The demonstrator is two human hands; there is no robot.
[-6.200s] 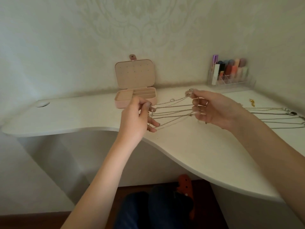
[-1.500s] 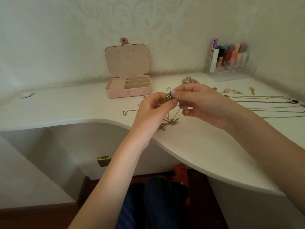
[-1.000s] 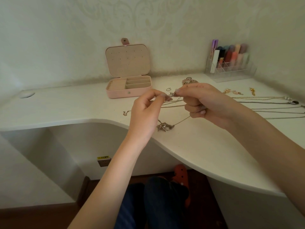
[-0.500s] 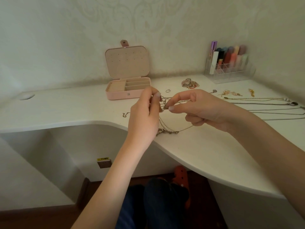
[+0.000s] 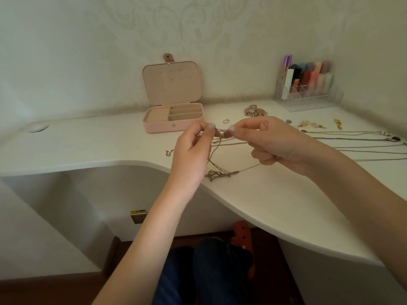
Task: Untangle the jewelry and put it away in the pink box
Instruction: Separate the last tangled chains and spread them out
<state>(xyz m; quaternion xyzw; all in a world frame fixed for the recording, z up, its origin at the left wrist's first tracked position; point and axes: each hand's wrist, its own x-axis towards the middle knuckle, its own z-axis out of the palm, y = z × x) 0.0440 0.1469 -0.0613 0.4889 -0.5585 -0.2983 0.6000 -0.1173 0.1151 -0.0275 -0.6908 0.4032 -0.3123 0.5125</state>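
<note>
Two hands, left hand (image 5: 189,155), right hand (image 5: 273,142), pinching chain (image 5: 222,148) (yellow tag (image 5: 138,211) unreadable)

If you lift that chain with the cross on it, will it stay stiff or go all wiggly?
Probably wiggly: the chain sags in loose loops between the left hand and right hand. Its cross pendant rests on the desk, so it would likely swing.

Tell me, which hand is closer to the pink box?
The left hand. It is just in front of the pink box, a little to its right. The right hand is farther off to the right, beside the left one.
</note>
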